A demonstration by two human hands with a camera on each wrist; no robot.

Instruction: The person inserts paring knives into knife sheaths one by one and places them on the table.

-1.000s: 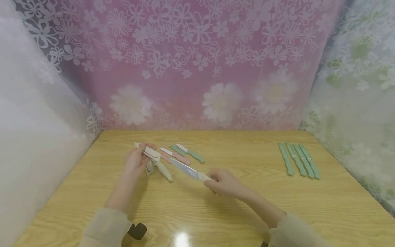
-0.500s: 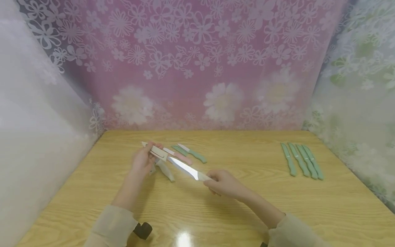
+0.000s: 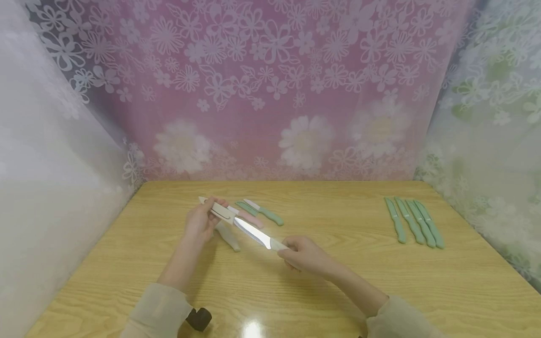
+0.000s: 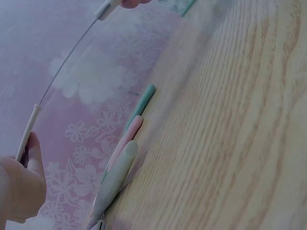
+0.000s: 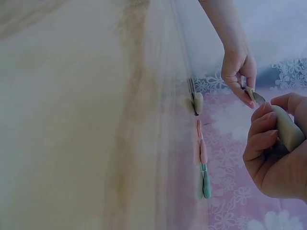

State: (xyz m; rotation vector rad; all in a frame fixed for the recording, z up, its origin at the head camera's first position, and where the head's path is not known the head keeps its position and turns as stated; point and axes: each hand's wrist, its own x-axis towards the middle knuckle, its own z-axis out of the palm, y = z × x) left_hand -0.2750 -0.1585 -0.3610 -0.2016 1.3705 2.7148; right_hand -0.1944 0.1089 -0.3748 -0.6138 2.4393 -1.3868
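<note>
My right hand (image 3: 308, 256) grips the cream handle of a kitchen knife (image 3: 252, 233), its bright blade angled up and left above the table. The left hand (image 3: 202, 220) pinches a cream blade sheath (image 3: 222, 212) between thumb and fingers. The blade's tip end meets the sheath's mouth, and the far tip is hidden there. In the left wrist view the blade shows as a thin line between the sheath (image 4: 28, 134) and the knife's handle (image 4: 106, 8). Below the left hand lies another cream-handled knife (image 3: 228, 237), partly covered by that hand.
Behind the sheath lie a pink-handled knife (image 3: 251, 219) and a green-handled knife (image 3: 270, 216) beside a green sheath (image 3: 246, 207). Several green knives (image 3: 413, 222) lie in a row at the right of the wooden table (image 3: 338, 291). Floral curtains stand at the back and sides.
The left hand has moved right with the sheath, bringing its mouth from apart to the blade's tip end. The right hand with the knife has barely moved.
</note>
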